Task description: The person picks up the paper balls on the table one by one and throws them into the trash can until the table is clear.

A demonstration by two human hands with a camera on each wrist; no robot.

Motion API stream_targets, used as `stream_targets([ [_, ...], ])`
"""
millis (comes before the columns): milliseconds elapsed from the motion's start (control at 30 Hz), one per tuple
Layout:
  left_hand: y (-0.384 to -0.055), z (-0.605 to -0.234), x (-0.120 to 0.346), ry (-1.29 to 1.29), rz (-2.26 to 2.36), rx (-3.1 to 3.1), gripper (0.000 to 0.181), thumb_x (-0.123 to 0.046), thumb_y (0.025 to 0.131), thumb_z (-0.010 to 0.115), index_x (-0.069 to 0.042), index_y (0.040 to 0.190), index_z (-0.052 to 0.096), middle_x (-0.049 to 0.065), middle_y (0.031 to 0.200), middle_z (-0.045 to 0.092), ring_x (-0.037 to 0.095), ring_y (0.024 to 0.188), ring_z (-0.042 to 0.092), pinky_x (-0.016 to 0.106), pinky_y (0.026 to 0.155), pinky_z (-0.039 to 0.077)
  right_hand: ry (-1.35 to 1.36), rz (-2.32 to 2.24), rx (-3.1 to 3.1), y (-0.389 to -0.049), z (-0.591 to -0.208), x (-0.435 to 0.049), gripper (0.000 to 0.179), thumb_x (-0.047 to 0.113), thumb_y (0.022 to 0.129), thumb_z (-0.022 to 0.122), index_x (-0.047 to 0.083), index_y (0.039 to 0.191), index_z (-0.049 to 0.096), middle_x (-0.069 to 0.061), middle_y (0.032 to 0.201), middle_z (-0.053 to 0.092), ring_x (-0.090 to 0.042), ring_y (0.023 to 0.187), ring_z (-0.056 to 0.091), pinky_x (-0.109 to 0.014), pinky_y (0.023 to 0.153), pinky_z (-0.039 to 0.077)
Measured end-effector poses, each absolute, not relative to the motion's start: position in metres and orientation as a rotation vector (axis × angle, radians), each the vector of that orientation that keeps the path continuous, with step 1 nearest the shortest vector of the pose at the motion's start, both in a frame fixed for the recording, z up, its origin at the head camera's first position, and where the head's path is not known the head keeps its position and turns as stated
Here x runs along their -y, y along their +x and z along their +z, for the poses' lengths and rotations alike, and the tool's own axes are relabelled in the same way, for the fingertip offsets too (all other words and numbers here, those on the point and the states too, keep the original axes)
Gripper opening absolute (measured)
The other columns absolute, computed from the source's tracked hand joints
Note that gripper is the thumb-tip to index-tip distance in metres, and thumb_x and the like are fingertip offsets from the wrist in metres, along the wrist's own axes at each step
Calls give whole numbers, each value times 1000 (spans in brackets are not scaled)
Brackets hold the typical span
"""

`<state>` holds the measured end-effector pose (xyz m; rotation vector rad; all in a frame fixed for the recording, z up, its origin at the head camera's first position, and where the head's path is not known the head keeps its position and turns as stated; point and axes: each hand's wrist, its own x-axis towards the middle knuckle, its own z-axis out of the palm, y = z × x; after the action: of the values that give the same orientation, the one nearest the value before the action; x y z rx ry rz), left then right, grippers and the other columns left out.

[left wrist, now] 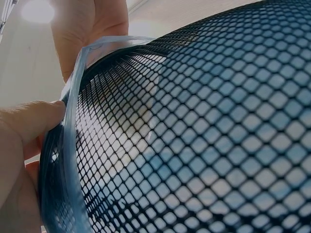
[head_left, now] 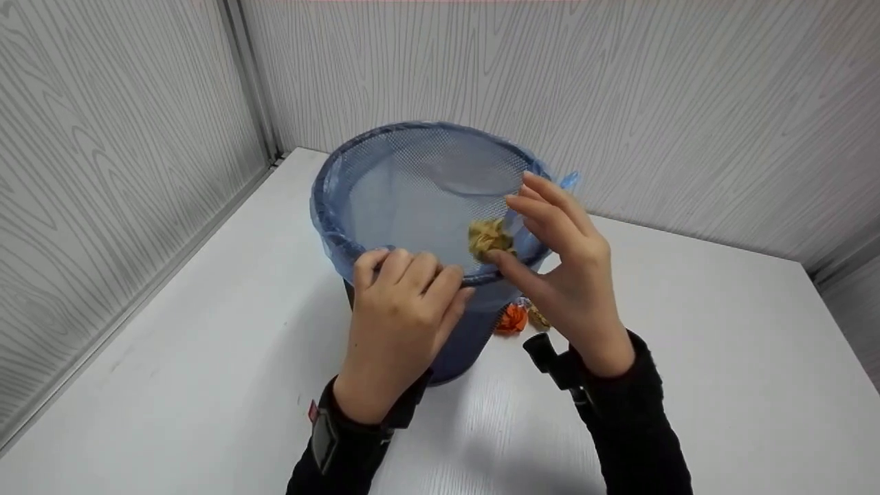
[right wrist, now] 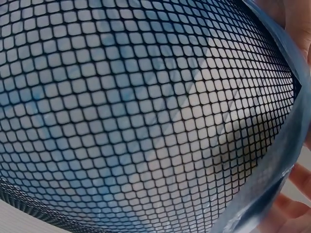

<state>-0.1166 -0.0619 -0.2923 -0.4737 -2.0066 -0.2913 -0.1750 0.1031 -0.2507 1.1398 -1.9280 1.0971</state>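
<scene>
A dark mesh wastebasket (head_left: 454,344), lined with a translucent blue bag (head_left: 405,199), stands tilted toward me in the head view. My left hand (head_left: 402,306) grips its near rim, fingers over the edge and thumb outside. Over the right part of the rim is my right hand (head_left: 574,265), thumb and fingers spread apart. A crumpled yellow paper ball (head_left: 488,237) shows just past the thumb tip, inside the opening. Through the mesh in the right wrist view, the ball (right wrist: 245,145) appears as a dark blurred shape. The bag's folded edge (left wrist: 73,126) wraps the rim in the left wrist view.
Beside the basket's lower right lie an orange paper ball (head_left: 511,320) and a yellowish one (head_left: 539,317), partly hidden by the right hand. The white table (head_left: 722,357) meets wood-grain panels (head_left: 653,103) at the back and on the left.
</scene>
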Motion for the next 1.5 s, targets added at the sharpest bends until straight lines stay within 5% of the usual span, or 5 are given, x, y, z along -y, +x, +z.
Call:
stream_targets([
  [567,-115,-291,59,-476,-303,1999,19,-25,89,51,-9,83,59,4,74,48,24,72,44,44,79,30,939,1319,1806,-170,-285,-137,37,-22,61,65,-11,96,57,-18,112,51,-30,103,52,-31,81,44],
  [967,-114,-292,62,-469,-303,1990,18,-25,88,52,-9,84,59,4,74,48,24,71,44,44,78,30,908,996,2177,-206,-330,-155,34,-6,68,70,-1,100,60,-11,112,52,-21,103,51,-33,79,45],
  [1200,-113,-292,63,-474,-311,1982,19,-25,89,50,-9,83,58,4,74,47,24,71,43,44,78,30,768,818,2515,-242,-359,-172,33,3,70,71,-4,100,59,-17,106,53,-29,92,53,-41,75,44],
  [1500,-112,-292,64,-474,-305,1974,19,-25,89,50,-9,83,58,4,74,47,24,70,43,44,78,30,663,635,2959,-266,-388,-185,46,15,72,71,-8,108,55,-26,108,52,-39,98,50,-47,81,39],
])
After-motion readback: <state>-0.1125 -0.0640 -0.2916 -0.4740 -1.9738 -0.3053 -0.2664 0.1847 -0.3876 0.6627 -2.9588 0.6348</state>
